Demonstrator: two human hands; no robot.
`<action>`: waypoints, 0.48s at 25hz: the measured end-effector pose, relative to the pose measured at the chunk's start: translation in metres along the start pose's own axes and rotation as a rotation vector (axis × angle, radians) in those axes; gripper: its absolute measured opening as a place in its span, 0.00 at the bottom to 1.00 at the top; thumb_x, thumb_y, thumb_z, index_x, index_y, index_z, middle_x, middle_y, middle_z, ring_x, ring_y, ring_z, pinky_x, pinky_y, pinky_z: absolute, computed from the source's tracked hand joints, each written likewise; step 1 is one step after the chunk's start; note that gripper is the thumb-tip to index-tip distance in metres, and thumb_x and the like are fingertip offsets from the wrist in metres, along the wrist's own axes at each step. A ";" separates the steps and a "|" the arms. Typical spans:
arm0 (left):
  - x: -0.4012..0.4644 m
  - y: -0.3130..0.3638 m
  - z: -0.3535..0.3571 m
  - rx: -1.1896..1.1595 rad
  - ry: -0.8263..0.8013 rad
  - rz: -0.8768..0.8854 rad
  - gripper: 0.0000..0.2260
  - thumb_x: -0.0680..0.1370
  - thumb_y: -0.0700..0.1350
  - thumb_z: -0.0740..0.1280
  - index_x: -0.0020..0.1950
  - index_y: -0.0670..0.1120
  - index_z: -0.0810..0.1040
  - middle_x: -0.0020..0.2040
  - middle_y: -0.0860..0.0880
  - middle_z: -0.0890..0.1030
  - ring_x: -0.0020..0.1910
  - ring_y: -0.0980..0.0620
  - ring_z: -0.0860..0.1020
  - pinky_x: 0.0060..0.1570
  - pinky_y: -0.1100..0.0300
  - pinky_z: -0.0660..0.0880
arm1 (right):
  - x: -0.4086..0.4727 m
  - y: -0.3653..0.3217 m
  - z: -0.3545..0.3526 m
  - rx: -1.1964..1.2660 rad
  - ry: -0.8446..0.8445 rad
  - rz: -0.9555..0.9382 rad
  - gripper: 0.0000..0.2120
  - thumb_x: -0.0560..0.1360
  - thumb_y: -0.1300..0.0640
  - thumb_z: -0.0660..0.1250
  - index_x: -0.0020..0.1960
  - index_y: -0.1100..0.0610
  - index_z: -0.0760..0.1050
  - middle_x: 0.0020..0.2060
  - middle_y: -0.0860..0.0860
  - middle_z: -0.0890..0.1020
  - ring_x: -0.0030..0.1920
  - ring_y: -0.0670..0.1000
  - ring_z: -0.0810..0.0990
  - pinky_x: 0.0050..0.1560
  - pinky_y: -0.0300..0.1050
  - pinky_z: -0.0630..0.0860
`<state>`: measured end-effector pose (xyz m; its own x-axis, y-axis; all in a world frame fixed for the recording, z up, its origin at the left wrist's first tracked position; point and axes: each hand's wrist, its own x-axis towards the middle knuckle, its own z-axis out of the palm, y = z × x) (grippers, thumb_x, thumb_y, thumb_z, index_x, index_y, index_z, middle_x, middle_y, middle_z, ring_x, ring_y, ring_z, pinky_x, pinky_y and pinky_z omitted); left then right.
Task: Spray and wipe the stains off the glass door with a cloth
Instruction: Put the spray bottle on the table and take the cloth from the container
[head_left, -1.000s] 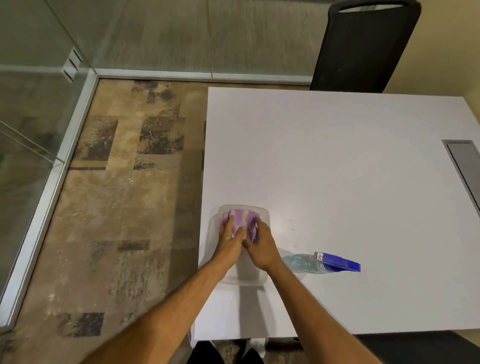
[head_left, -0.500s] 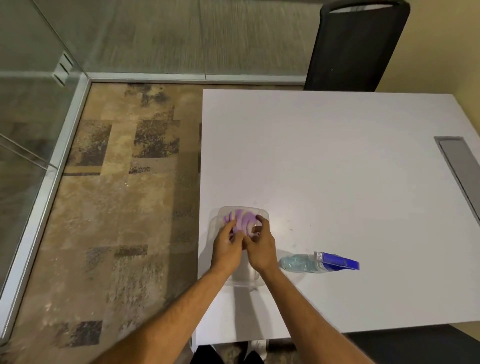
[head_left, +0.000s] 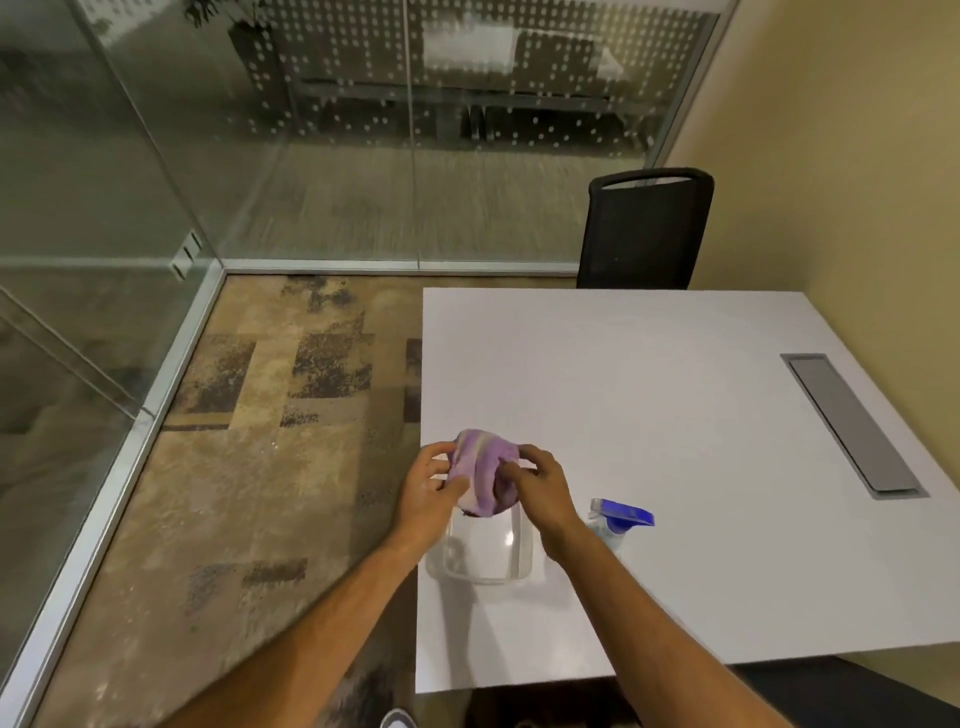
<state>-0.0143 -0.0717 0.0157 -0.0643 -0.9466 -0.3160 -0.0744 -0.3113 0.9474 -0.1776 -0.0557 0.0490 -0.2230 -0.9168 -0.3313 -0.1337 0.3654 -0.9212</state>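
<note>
A bunched purple cloth (head_left: 485, 470) is lifted above a clear plastic container (head_left: 483, 566) that stands near the left edge of the white table (head_left: 649, 405). My left hand (head_left: 428, 488) grips the cloth's left side and my right hand (head_left: 545, 486) grips its right side. A spray bottle (head_left: 621, 517) with a blue head lies on the table just right of my right wrist, its clear body partly hidden by my forearm. Glass walls (head_left: 332, 156) with a dotted pattern stand ahead and to the left; which pane is the door I cannot tell.
A black office chair (head_left: 644, 231) stands at the table's far side. A grey cable hatch (head_left: 852, 423) is set into the table at the right. Patterned brown carpet (head_left: 249, 467) covers the floor between the table and the glass. A yellow wall is on the right.
Both hands have lifted the purple cloth out of the clear container. The view has tilted upward, bringing the glass walls into sight.
</note>
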 end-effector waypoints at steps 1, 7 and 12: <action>-0.007 0.010 -0.006 0.035 0.001 0.023 0.17 0.80 0.37 0.71 0.67 0.48 0.75 0.61 0.45 0.80 0.59 0.44 0.81 0.44 0.66 0.81 | -0.007 -0.007 0.000 0.032 -0.041 -0.001 0.08 0.82 0.56 0.64 0.57 0.56 0.79 0.51 0.50 0.84 0.53 0.52 0.83 0.50 0.38 0.81; -0.064 0.063 -0.030 0.233 0.043 0.227 0.21 0.79 0.42 0.73 0.71 0.47 0.76 0.69 0.51 0.73 0.67 0.52 0.75 0.56 0.75 0.74 | -0.037 -0.050 -0.006 0.096 -0.293 -0.068 0.13 0.83 0.49 0.63 0.58 0.57 0.79 0.51 0.58 0.84 0.52 0.58 0.85 0.54 0.51 0.84; -0.120 0.070 -0.022 0.242 0.029 0.250 0.40 0.69 0.58 0.77 0.79 0.59 0.66 0.74 0.57 0.74 0.71 0.55 0.75 0.69 0.54 0.76 | -0.065 -0.077 -0.007 0.141 -0.481 -0.093 0.13 0.84 0.51 0.62 0.59 0.57 0.80 0.50 0.57 0.86 0.50 0.57 0.86 0.52 0.50 0.84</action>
<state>0.0103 0.0183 0.1207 -0.0818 -0.9941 -0.0711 -0.2941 -0.0441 0.9548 -0.1597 -0.0226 0.1431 0.2575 -0.9272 -0.2721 0.0074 0.2835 -0.9589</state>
